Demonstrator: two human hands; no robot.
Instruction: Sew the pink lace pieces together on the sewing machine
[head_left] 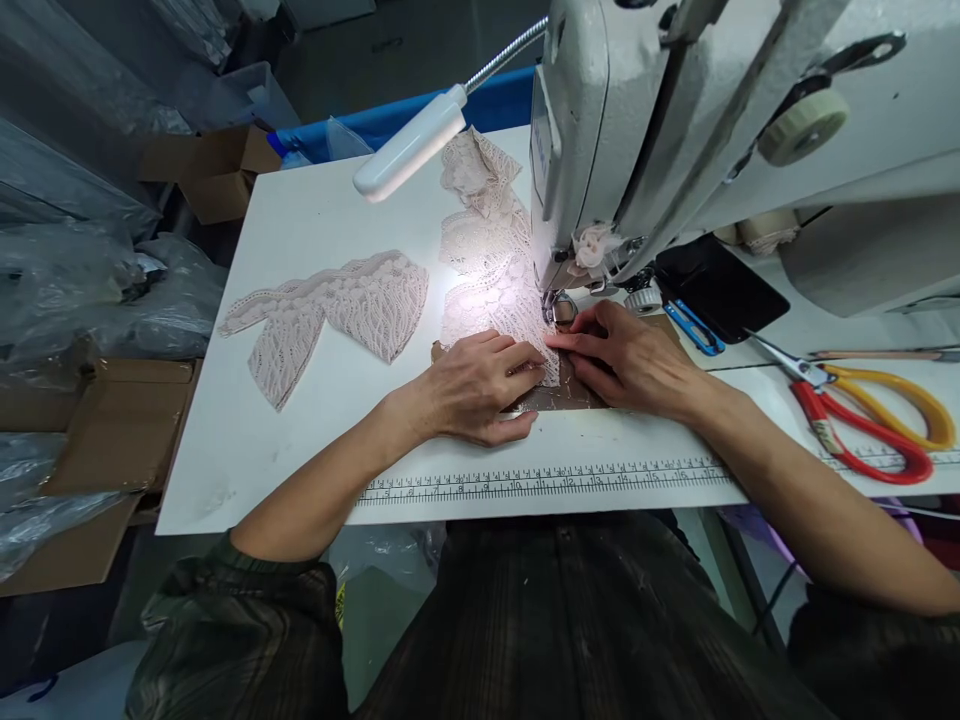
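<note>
Pale pink lace fabric [491, 305] lies under the needle area of a white sewing machine [574, 150], its edge close to the presser foot [553, 308]. My left hand [487, 388] rests on the near part of the lace, fingers lightly bent over it and thumb apart. At the lace's right edge, just in front of the presser foot, my right hand [619, 360] holds the fabric with its fingers drawn together; the fingertips are partly hidden. Beneath both hands sits a brownish metal plate [559, 398]. Another cut lace piece [349, 305] lies flat to the left.
A white lamp [412, 145] hangs over the table. On the right are scissors [862, 410] with red and yellow handles, a blue cutter [694, 327] and a black phone-like object [720, 285]. A ruler strip [540, 482] runs along the front edge. Cardboard boxes [120, 420] stand left.
</note>
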